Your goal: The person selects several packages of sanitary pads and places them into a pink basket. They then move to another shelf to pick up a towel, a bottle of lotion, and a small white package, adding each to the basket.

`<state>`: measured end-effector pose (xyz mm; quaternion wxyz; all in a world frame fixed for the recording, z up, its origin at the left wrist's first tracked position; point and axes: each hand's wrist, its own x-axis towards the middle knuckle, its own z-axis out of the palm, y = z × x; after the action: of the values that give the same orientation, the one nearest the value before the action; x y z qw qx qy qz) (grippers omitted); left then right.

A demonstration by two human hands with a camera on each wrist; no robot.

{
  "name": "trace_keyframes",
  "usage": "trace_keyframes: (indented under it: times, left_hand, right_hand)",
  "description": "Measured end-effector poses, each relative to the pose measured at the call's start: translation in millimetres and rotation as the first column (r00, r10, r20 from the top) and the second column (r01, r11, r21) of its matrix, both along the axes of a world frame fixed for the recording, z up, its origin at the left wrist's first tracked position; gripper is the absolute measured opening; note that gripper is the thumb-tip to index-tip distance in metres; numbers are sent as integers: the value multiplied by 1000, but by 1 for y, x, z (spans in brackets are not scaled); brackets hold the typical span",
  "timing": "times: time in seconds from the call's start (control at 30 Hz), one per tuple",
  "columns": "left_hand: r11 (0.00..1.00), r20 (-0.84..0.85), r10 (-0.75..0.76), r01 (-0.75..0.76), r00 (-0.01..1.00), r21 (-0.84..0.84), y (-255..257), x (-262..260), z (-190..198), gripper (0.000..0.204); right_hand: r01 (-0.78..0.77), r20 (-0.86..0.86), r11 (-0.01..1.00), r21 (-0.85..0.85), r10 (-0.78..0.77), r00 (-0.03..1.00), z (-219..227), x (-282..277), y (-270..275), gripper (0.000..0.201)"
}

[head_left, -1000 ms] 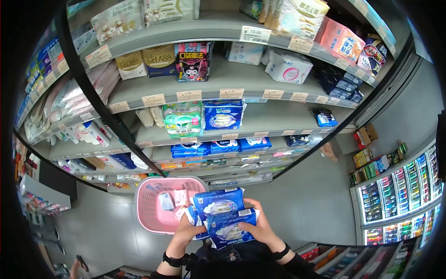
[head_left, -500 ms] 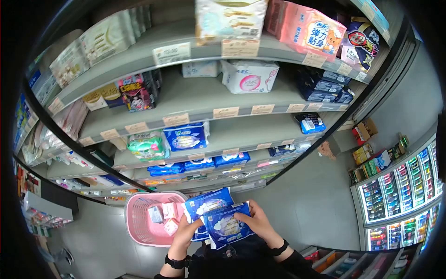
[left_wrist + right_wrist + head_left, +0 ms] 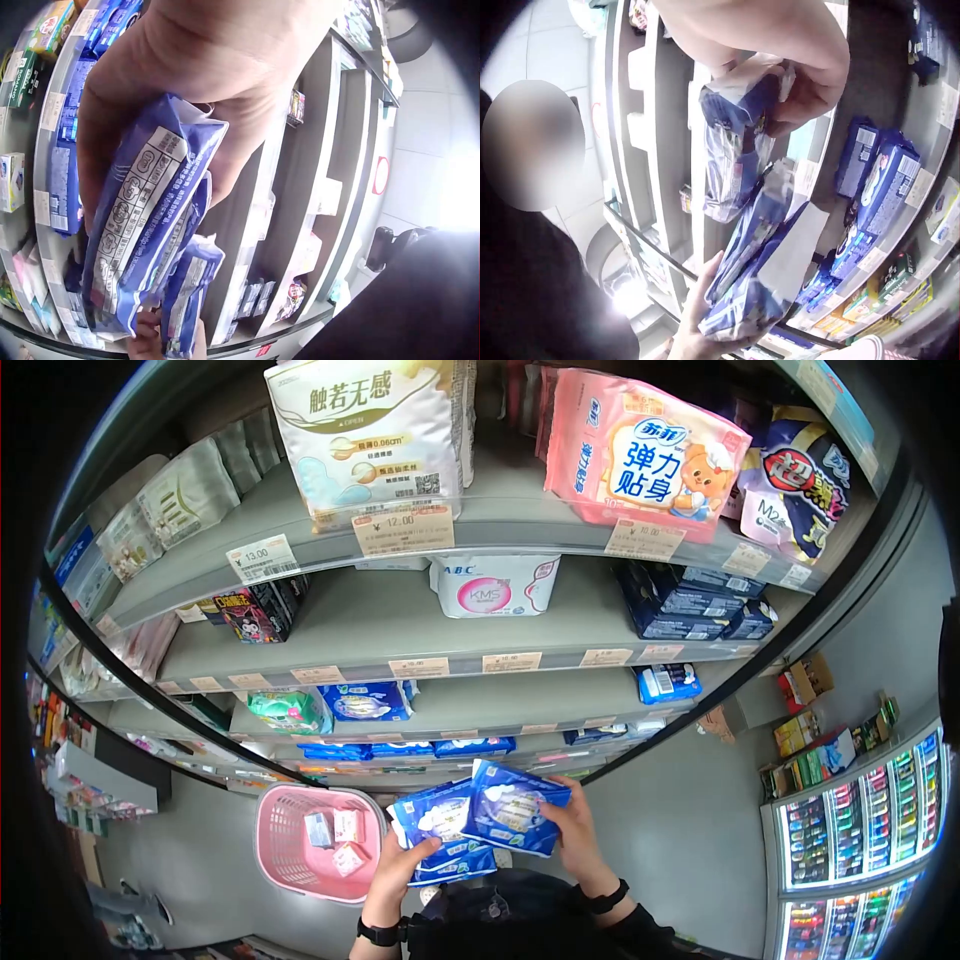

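In the head view my left hand (image 3: 397, 867) grips blue packs (image 3: 437, 815), thumb on their front. My right hand (image 3: 577, 832) pinches another blue pack (image 3: 515, 807) by its right side; that pack overlaps the left ones. The left wrist view shows the left hand (image 3: 202, 60) round the top of a blue pack (image 3: 139, 225), with a second pack edge close behind. From the right wrist, the right hand (image 3: 802, 82) holds its pack (image 3: 735, 150) above the left hand's packs (image 3: 754, 270).
A pink basket (image 3: 275, 850) with several small boxes stands on the floor to the left. Shelves of packs (image 3: 560, 650) with price tags curve across the front. Lit drink shelves (image 3: 850, 820) stand at the right, past the grey floor (image 3: 680, 810).
The view has shifted nearer the upper shelves. My right hand has moved up and to the right with its pack, which now overlaps the left packs less.
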<state>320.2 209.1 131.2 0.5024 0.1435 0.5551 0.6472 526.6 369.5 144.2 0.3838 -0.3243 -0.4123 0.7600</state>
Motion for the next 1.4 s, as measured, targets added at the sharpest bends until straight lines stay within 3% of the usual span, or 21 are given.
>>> trace_keyframes:
  times: [0.07,0.17,0.27,0.3,0.33,0.43,0.5,0.53,0.6,0.63,0.8,0.9,0.93,0.97,1.1,1.2,1.23,1.4]
  left_hand:
    - [1000,55,24,-25,998,6,4,7,6,50]
    - [994,48,-98,101,994,-43,10,16,13,53]
    - [984,-87,-173,170,981,-45,19,32,12,51]
    - [983,-126,-182,181,975,-17,19,36,1,48]
    - [968,-61,-248,245,967,-55,18,37,-3,42]
    - [988,-45,-154,154,987,-4,16,41,-9,41]
    - [991,40,-110,113,993,-71,14,35,-18,45]
    - [995,84,-59,66,995,-81,16,37,2,44]
    - [997,157,35,-24,987,-68,14,35,2,41]
    - [997,155,44,-34,987,-63,13,33,-1,41]
    - [994,177,106,-108,978,2,20,35,-15,36]
    - [997,108,82,-83,991,0,26,44,-18,37]
    - [998,66,68,-68,995,5,27,46,-21,38]
    - [998,178,41,-51,983,48,29,45,-25,43]
    - [979,201,39,-78,979,189,25,54,-20,57]
    - [961,-45,-130,137,991,239,28,55,-4,87]
    - [972,-7,-128,127,992,196,31,57,4,94]
    - [976,77,-188,178,979,124,29,55,11,89]
  right_hand:
    - [33,-40,999,-30,-34,999,4,9,14,41]
    - [-135,-37,962,-237,130,991,6,25,29,27]
    - [-267,94,954,-135,280,955,-5,19,32,30]
    - [-270,40,938,-215,285,958,-5,15,27,32]
    - [-280,38,935,-217,295,955,-8,14,28,32]
    - [-342,47,923,-177,355,934,-8,13,29,32]
    - [-199,61,978,-66,203,977,18,16,30,34]
    - [-207,60,976,-65,211,976,14,18,33,34]
    - [-241,-250,870,-429,142,958,-3,24,47,39]
    - [-276,-277,846,-456,159,947,-7,25,54,39]
    - [-232,-75,905,-356,219,973,-12,16,46,33]
    - [-374,37,917,-140,383,923,-20,11,39,33]
    - [-379,38,915,-135,387,921,-16,7,36,33]
    - [-370,13,919,-134,375,927,-13,3,34,34]
    - [-379,-3,915,-136,382,924,-11,3,34,39]
    - [-405,-2,907,-120,407,913,-15,6,32,42]
    - [-417,8,903,-103,420,908,-17,6,32,43]
    - [-523,62,851,-52,525,849,-11,15,36,53]
